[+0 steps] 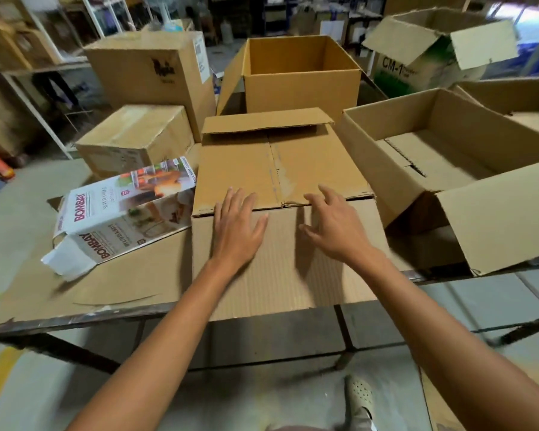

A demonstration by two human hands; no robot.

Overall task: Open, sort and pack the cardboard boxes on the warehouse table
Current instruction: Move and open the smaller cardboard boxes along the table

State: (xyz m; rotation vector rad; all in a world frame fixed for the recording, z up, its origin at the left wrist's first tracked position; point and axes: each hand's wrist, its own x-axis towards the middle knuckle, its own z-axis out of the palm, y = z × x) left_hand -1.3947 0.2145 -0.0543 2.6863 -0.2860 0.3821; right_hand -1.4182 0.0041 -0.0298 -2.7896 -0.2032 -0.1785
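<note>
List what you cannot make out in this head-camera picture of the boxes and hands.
Contents of the flat closed box, head view: its shut flaps cover them.
Floor of the open box behind: hidden by its front wall.
Shipping label on the tall box: too small, blurred.
Right hand: blurred, contact with the box unclear.
Wide open box: cut off by the right edge.

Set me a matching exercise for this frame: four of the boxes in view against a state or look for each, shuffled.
Things
1. BOMBAY carton
2. front centre box
3. CM-1 box
4. back centre box

States
A. two top flaps folded in, meeting at a seam
B. lying on its side, end flap open
C. upright, top open, plain brown
D. green print, flaps raised, far right

Pairs: 1-B, 2-A, 3-D, 4-C
</note>
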